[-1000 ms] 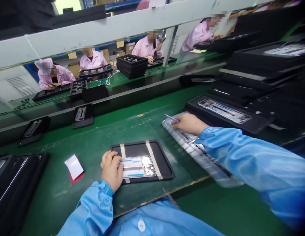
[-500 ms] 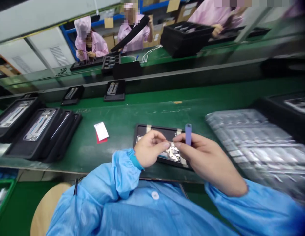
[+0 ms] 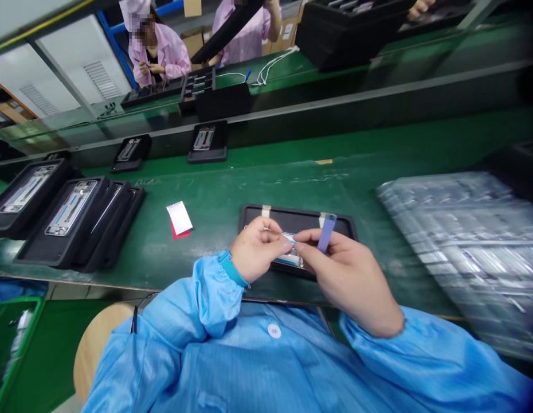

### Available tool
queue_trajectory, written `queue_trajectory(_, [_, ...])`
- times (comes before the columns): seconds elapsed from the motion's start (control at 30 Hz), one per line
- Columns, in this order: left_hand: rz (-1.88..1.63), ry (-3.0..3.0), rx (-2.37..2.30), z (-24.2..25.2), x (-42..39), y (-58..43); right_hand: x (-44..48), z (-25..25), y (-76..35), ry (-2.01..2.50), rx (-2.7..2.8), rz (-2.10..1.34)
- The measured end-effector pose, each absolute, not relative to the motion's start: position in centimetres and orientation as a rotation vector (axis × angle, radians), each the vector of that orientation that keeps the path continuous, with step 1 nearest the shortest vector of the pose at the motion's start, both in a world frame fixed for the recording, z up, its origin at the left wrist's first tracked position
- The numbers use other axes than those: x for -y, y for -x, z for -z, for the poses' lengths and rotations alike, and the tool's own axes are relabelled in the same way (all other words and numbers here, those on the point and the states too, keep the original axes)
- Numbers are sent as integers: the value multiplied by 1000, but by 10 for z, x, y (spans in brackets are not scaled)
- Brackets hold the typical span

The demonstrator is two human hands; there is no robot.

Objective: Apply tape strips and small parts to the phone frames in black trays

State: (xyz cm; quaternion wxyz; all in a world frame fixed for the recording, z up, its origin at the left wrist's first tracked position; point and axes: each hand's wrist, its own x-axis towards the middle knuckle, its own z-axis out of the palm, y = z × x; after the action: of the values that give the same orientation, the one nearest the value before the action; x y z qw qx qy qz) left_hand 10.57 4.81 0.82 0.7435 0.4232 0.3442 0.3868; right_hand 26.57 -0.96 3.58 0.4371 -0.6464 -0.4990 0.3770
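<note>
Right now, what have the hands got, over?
Right hand pinching lilac stick. Left hand, fingertips over phone frame in black tray. Plastic-wrapped stack off right, apart from tray.

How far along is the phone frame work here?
Looking done: the phone frames lying in black trays on the left. In hand: the left hand and right hand, the right holding a lilac stick, work over a phone frame on a taped black tray. Apparently left: the clear plastic stack on the right.
</note>
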Motion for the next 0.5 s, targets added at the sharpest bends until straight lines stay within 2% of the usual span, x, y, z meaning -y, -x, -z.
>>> queue_trajectory(0.27, [-821, -906, -787, -10, -52, -110, 10, -24, -272, 1602, 1272, -863])
queue_trajectory(0.5, [-642, -867, -779, -10, -51, -106, 12, -24, -314, 1134, 2049, -201])
